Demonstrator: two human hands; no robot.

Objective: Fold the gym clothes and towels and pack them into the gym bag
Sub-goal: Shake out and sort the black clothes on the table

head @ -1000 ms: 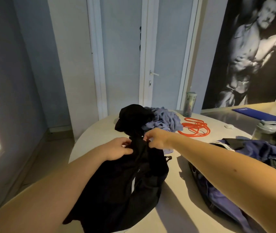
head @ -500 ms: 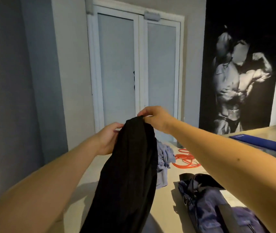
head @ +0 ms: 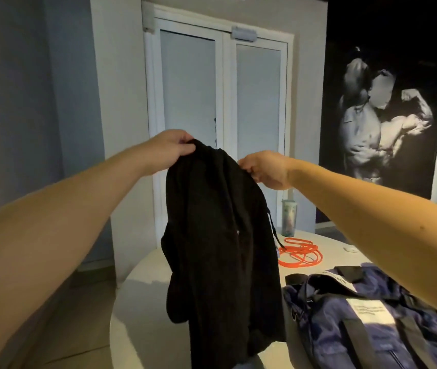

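Holding the black garment (head: 220, 249) up above the bench (head: 142, 302), we find both grips closed on its top edge. The left grip (head: 170, 146) pinches one corner between thumb and curled fingers. The right grip (head: 265, 169) has its fingers curled round the other end, slightly lower.

Compared with half a second ago, the grips have drawn apart. Then they sat almost together at the top of the cloth, the right one higher; now the left is higher and the top edge spans the gap between them. A second ago the garment lay bunched on the bench; it now hangs free in long folds, and a drawstring (head: 273, 230) dangles from its right side. Its lower end runs out of view, so we cannot tell whether it touches the bench.

The blue-grey clothing seen earlier on the far side is now hidden behind the hanging cloth.

The navy gym bag (head: 371, 342) lies on the bench at the near right, a white label (head: 369, 311) facing up, just beside the garment. Farther right lies a coiled orange cord (head: 301, 255), with a tumbler (head: 288, 221) standing beyond it and a small white object (head: 350, 249) to the right.
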